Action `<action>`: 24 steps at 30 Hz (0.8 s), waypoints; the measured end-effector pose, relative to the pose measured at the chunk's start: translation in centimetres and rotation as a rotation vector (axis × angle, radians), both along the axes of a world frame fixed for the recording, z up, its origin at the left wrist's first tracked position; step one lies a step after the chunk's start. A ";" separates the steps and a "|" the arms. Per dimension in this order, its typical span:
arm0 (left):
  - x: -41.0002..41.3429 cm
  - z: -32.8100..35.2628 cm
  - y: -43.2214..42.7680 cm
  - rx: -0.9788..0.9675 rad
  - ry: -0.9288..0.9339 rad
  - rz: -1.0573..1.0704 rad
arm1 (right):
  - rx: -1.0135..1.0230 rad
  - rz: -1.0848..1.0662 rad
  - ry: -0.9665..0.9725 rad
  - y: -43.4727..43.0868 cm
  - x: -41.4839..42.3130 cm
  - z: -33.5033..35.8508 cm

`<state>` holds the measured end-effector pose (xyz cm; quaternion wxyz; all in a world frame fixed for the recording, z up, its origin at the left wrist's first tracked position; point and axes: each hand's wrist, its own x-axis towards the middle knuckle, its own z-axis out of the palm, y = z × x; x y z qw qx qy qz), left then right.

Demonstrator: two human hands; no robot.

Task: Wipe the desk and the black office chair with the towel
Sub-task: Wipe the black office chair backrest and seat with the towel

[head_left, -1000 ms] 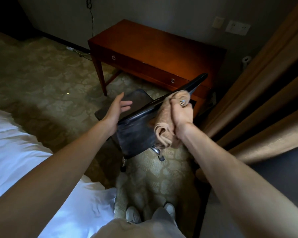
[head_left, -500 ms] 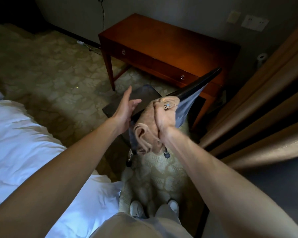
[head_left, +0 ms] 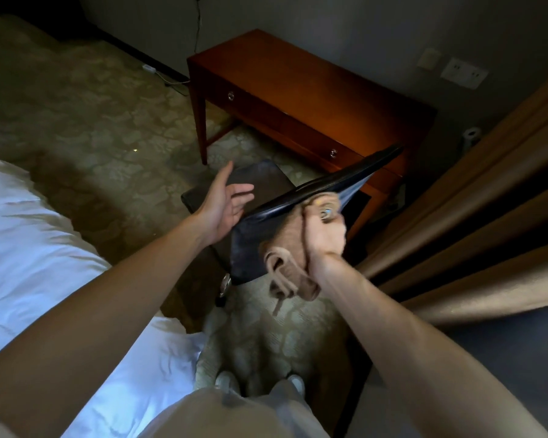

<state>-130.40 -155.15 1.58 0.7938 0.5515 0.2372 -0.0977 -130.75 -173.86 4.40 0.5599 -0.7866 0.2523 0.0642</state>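
Head view. Dim room with patterned carpet (head_left: 92, 121) underfoot. Grey wall (head_left: 329, 23) at the back carries two sockets (head_left: 464, 73) and a thin cable (head_left: 198, 23) hanging down. Bed (head_left: 29, 248) with white sheets fills the lower left. Brown curtain (head_left: 487, 200) runs down the right side. Desk (head_left: 298, 86), reddish wood, stands against the wall in the upper middle, with round knobs (head_left: 231, 95) on its drawer fronts. A small white roll-like item (head_left: 471, 134) sits on the floor between desk and curtain, too small to identify.

Chair (head_left: 250, 248), black, stands between the person and the desk. Its seat (head_left: 266, 178) is toward the desk. The backrest (head_left: 339, 181) is toward the camera and tilted, top edge rising to the right across the desk's front corner.

Towel (head_left: 285, 257), tan and bunched, lies against the near face of the backrest just under the top edge. A loose end hangs past the backrest's lower edge. Right hand (head_left: 325, 232) grips the towel, fingers curled tight round the bunch, back of the hand to the camera, pressing it to the backrest. Hand and towel are motion-blurred.

Left hand (head_left: 225, 207) holds nothing, fingers straight and spread, palm facing the backrest's left end. It is just beside that end; contact cannot be told.

Both forearms are bare, reaching in from the bottom corners. Light trousers and white shoes (head_left: 225, 380) show at bottom centre on the carpet.
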 end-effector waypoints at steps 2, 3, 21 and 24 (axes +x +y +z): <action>-0.3 0.1 -0.1 0.015 -0.010 -0.014 | 0.036 -0.058 -0.019 -0.9 1.1 0.2; -0.4 0.1 -0.2 0.033 -0.013 -0.033 | 0.066 -0.040 -0.008 -0.7 1.3 0.5; 0.2 -0.1 1.4 0.142 -0.017 -0.223 | -0.076 0.633 0.241 6.9 -2.1 1.3; -0.6 0.0 1.3 0.167 -0.032 -0.313 | -0.432 0.870 0.206 5.0 -1.8 2.8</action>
